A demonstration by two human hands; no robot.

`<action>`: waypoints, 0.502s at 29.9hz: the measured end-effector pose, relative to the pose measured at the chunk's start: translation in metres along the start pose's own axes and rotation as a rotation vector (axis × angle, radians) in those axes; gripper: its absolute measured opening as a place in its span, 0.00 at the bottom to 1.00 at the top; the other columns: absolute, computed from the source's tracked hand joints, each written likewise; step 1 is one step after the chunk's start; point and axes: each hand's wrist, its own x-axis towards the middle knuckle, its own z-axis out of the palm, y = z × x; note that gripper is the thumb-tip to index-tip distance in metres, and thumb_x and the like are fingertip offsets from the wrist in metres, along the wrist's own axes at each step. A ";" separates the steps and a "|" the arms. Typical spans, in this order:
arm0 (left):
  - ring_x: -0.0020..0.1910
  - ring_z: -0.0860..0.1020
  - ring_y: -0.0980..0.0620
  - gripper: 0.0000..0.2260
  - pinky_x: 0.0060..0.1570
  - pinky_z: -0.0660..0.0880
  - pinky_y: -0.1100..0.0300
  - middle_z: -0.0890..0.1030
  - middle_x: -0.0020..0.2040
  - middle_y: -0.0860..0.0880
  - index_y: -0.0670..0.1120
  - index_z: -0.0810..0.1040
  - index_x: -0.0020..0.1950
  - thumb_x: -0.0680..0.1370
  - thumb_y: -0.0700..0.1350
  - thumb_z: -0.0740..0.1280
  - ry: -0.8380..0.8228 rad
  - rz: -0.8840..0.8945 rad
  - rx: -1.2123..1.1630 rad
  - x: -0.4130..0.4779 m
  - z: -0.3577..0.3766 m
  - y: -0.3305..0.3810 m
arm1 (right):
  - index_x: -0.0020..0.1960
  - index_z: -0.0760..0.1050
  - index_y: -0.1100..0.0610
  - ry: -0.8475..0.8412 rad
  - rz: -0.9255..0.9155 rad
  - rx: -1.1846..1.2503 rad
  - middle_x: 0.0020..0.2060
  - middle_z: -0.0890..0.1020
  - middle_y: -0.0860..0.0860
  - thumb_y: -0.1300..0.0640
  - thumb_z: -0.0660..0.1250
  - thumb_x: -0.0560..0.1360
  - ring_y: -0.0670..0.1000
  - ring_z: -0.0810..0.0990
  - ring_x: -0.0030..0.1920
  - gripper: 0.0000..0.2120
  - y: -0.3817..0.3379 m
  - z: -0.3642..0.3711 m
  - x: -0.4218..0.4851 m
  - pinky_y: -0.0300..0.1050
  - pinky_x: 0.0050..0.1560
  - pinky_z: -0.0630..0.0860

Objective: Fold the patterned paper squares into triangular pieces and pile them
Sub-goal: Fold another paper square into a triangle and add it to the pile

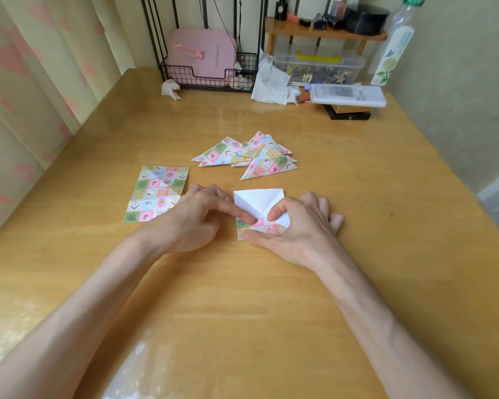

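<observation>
A patterned paper square (257,201) lies partly folded at the table's middle, white back up, with a strip of pattern showing near me. My left hand (198,218) has its other fingers curled while the straight index finger presses down on the fold. My right hand (297,226) pinches the paper's near right part between thumb and bent index finger. Behind them lies a loose pile of folded patterned triangles (251,156). A stack of flat patterned paper (156,191) rests to the left, its near right corner hidden under my left hand.
The wooden table (357,174) carries a black wire rack (211,73) with a pink case, crumpled tissues (270,82), a clear plastic box (317,67), a small wooden shelf (323,31), a bottle (392,44) and a flat wrapped pack (346,95) along the back. A curtain hangs left.
</observation>
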 end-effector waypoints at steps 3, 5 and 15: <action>0.58 0.64 0.52 0.39 0.63 0.59 0.65 0.72 0.53 0.59 0.73 0.78 0.54 0.73 0.26 0.54 0.006 0.003 -0.001 0.000 0.000 0.000 | 0.49 0.74 0.42 0.009 0.008 -0.007 0.53 0.66 0.42 0.24 0.73 0.58 0.48 0.62 0.63 0.29 -0.002 0.000 0.000 0.48 0.60 0.55; 0.59 0.64 0.51 0.40 0.64 0.58 0.65 0.72 0.53 0.59 0.73 0.78 0.54 0.72 0.25 0.54 0.009 0.005 0.007 0.000 0.001 0.000 | 0.49 0.74 0.42 0.001 0.011 -0.017 0.53 0.66 0.43 0.23 0.73 0.57 0.48 0.62 0.63 0.31 -0.003 0.001 0.000 0.48 0.58 0.55; 0.56 0.64 0.53 0.37 0.66 0.60 0.64 0.72 0.52 0.59 0.70 0.80 0.56 0.73 0.26 0.55 0.031 0.001 0.005 0.000 0.002 0.002 | 0.52 0.73 0.42 -0.058 0.009 -0.019 0.53 0.65 0.44 0.26 0.74 0.58 0.49 0.61 0.62 0.31 -0.009 -0.001 0.005 0.48 0.59 0.57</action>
